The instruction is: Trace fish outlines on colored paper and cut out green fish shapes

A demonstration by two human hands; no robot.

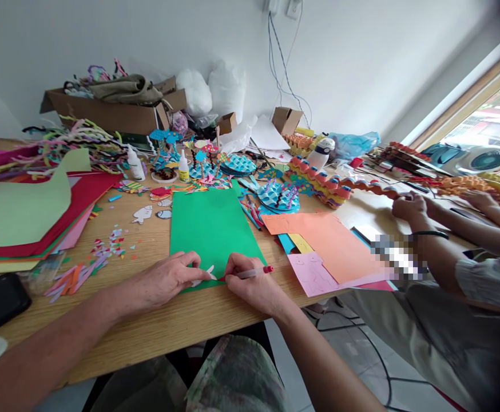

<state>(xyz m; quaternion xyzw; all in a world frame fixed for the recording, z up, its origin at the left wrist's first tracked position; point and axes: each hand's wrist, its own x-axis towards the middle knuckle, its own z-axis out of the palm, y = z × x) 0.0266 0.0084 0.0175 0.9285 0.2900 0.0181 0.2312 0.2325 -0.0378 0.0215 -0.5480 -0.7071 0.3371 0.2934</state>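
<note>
One green sheet (211, 223) near worktop (125, 343) edge, left hand (168, 280) holding white cutout (210, 273) there, right hand (250, 287) gripping pen (254, 273), orange sheet (336, 240) close rightward.

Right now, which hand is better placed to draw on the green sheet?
Right, I'd judge. The right hand grips the red-ended pen, its tip down by the green sheet's near edge. The left hand is occupied at the small white cutout.

Wooden table (155, 337): green sheet (209, 223), coloured paper stack (22, 214), black phone (1, 300), paper scraps (110, 243).
</note>
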